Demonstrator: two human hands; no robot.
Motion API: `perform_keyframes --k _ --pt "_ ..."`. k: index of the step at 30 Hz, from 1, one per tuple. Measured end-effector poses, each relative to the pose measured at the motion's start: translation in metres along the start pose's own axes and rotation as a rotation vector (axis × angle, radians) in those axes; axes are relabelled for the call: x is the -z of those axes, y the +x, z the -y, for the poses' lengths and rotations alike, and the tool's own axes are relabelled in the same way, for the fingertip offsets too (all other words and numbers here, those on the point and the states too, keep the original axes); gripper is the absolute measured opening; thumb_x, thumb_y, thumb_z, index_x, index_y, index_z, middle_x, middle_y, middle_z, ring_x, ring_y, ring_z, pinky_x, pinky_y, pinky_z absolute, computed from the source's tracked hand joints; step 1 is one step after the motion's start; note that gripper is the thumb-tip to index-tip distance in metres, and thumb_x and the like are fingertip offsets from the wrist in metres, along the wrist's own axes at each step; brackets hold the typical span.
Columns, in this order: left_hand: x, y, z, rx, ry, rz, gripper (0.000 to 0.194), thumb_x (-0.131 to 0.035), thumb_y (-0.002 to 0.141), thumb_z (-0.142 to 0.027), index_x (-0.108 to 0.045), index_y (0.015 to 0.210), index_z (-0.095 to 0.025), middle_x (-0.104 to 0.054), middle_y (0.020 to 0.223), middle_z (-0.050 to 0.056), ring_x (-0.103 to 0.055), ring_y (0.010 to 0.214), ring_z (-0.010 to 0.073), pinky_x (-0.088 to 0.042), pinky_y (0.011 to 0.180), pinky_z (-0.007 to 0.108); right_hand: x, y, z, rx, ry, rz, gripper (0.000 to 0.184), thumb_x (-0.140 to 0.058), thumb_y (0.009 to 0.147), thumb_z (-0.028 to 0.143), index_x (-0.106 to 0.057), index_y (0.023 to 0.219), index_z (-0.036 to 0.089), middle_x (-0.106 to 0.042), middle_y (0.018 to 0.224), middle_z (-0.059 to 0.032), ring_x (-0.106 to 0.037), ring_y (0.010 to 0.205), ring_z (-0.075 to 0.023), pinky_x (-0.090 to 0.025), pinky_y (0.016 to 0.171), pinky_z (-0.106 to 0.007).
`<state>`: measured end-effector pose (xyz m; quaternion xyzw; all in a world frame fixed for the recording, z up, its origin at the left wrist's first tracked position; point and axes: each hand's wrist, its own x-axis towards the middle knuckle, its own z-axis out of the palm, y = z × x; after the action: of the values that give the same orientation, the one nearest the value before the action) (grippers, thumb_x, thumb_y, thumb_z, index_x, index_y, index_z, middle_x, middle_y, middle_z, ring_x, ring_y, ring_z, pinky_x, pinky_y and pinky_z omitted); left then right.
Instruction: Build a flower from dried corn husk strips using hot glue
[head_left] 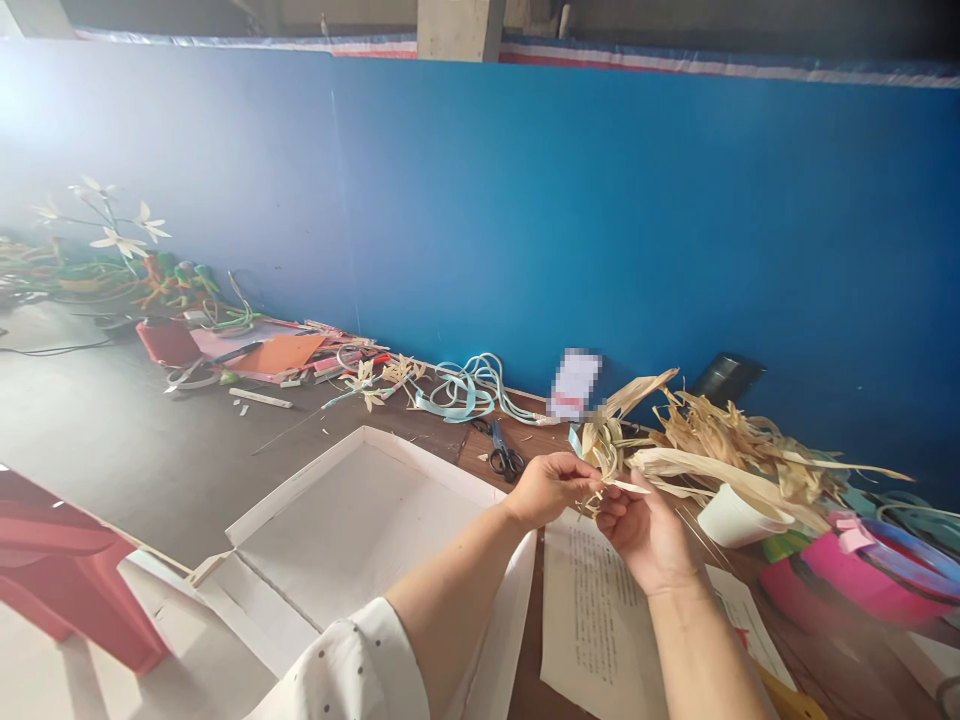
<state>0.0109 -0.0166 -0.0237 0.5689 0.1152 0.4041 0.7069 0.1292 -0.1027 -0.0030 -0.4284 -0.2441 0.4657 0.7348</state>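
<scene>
My left hand (551, 488) pinches a small bundle of pale corn husk strips, its fingertips pressed together. Close against it, my right hand (654, 540) has its fingers curled on the same bundle. One narrow pointed husk strip (630, 487) sticks out to the right between the two hands. My fingers partly hide the lower end of the bundle. Just beyond the hands lies more dried corn husk (750, 445) in a loose heap. Black-handled scissors (505, 456) rest on the table to the left of the hands.
A white cup (742, 522) leans by the husks, near a pink container (855, 575). Below my hands is a printed sheet (592, 620); a shallow white box lid (360, 500) lies left. Blue ribbon (457, 392), a phone (575, 385) and husk flowers (367, 385) line the blue partition.
</scene>
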Motion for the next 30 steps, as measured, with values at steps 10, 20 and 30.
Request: perform_keyframes --k 10,20,30 --pt "0.0003 -0.0016 -0.0024 -0.027 0.008 0.081 0.04 -0.076 0.061 -0.045 -0.069 0.076 -0.009 -0.062 0.078 0.007 -0.059 0.074 0.0142 -0.046 0.071 0.028 -0.0043 -0.005 0.0009 -0.178 0.123 -0.006 0.027 -0.075 0.067 0.042 -0.06 0.068 0.02 -0.053 0.06 0.003 -0.043 0.049 -0.0069 -0.039 0.043 -0.021" --pt "0.002 -0.0015 -0.0014 -0.231 0.279 0.065 0.025 -0.07 0.072 -0.037 -0.073 0.081 -0.014 -0.06 0.077 0.006 -0.055 0.075 0.0129 -0.045 0.071 0.025 -0.0051 -0.0061 0.0029 -0.137 0.112 -0.041 0.021 -0.079 0.062 0.025 -0.059 0.068 0.021 -0.052 0.059 0.005 -0.041 0.048 -0.0057 -0.039 0.042 -0.021" --pt "0.0019 -0.0005 -0.0021 -0.267 0.346 -0.006 0.016 -0.071 0.071 -0.031 -0.073 0.08 -0.018 -0.059 0.08 0.005 -0.054 0.079 0.0133 -0.045 0.075 0.025 -0.0017 -0.0051 0.0037 -0.082 0.103 -0.022 0.02 -0.076 0.065 0.025 -0.057 0.062 0.021 -0.048 0.056 0.0037 -0.041 0.048 -0.0081 -0.04 0.043 -0.026"
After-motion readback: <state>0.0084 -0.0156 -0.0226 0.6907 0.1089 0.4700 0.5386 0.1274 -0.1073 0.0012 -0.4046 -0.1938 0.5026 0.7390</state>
